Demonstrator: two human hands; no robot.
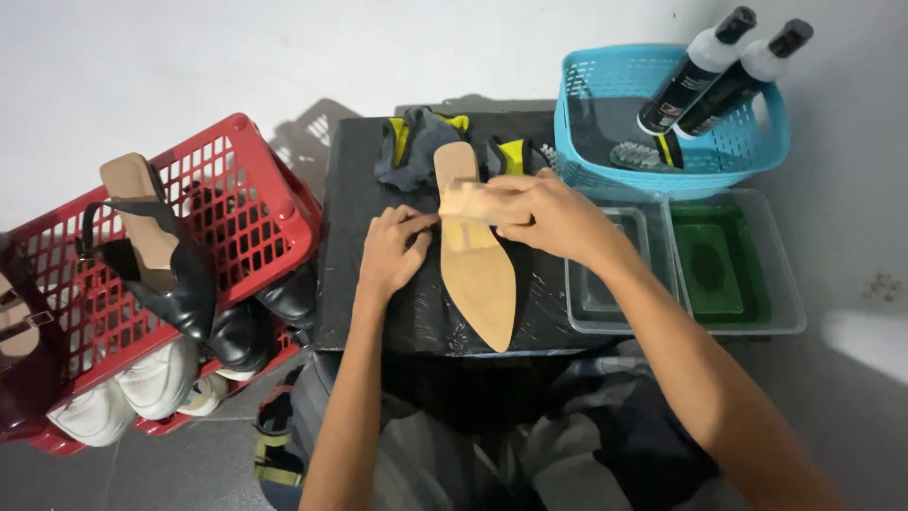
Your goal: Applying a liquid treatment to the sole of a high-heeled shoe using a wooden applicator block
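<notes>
Red basket [255, 203], far left: dark and white shoes piled in it, untouched. Black worktop [378, 312]: tan-soled pointed shoe [478, 274] lies sole up at centre. Left hand [392, 251] curled, fingertips pinning its edge. Right hand [549, 216] closed over the heel end. Grey-yellow cloths [411, 142] behind. Right: blue basket [757, 151] with two bottles [719, 66], brush idle; sole looks dry, cleaning barely begun.

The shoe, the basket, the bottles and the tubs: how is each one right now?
Tan shoe: sole up, held by both hands.
Left hand: touching the shoe's side.
Right hand: gripping the shoe.
Red basket: full of shoes.
Bottles: capped, leaning in blue basket.
Clear tubs: open.
</notes>
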